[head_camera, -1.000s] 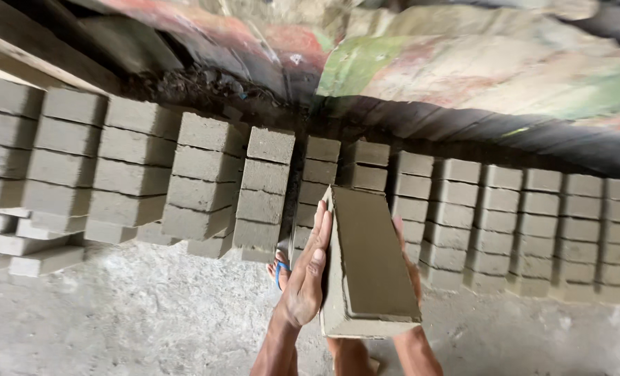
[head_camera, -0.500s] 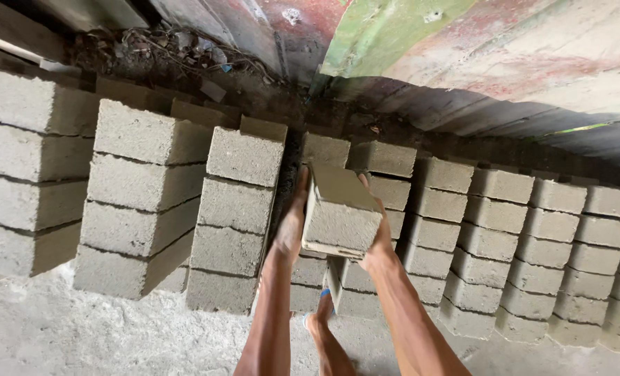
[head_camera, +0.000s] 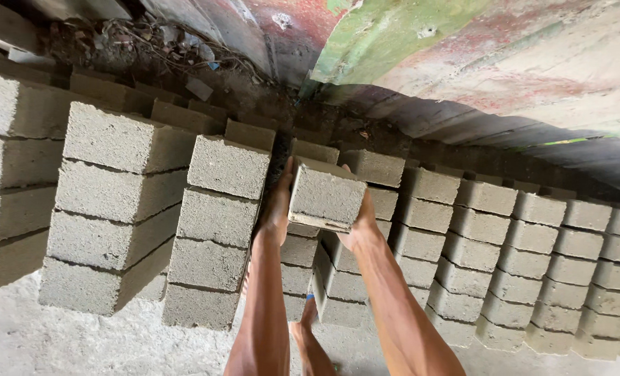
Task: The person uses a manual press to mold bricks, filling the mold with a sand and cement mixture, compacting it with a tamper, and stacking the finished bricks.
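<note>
Nearest to the person's body, a bare foot (head_camera: 308,334) stood on the rough concrete floor (head_camera: 66,341), between the two forearms, w/ a bit of blue at the toes.

Above that, both arms reached up and fwd. The left hand (head_camera: 276,209) was pressed flat against the left side of a grey concrete block (head_camera: 326,195), fingers stretched upward along it, thumb side toward the camera. The right hand (head_camera: 357,226) gripped the block's right side and lower corner, fingers wrapped out of sight behind, so how far round they went I couldn't tell. Block was clamped between the two palms, end face toward the camera, held at the top of a stack (head_camera: 324,278) just below it; whether it already rested on that stack or hung just over it, couldn't tell.

Left of the hands stood a taller stack of blocks (head_camera: 216,230), w/ another stack (head_camera: 112,202) beyond it to the left. To the right, rows of blocks (head_camera: 519,251) ran away along the floor.

Farthest back, dirt and twigs (head_camera: 150,42) lay behind the stacks, under a painted wall (head_camera: 505,63) w/ worn red and green patches.
</note>
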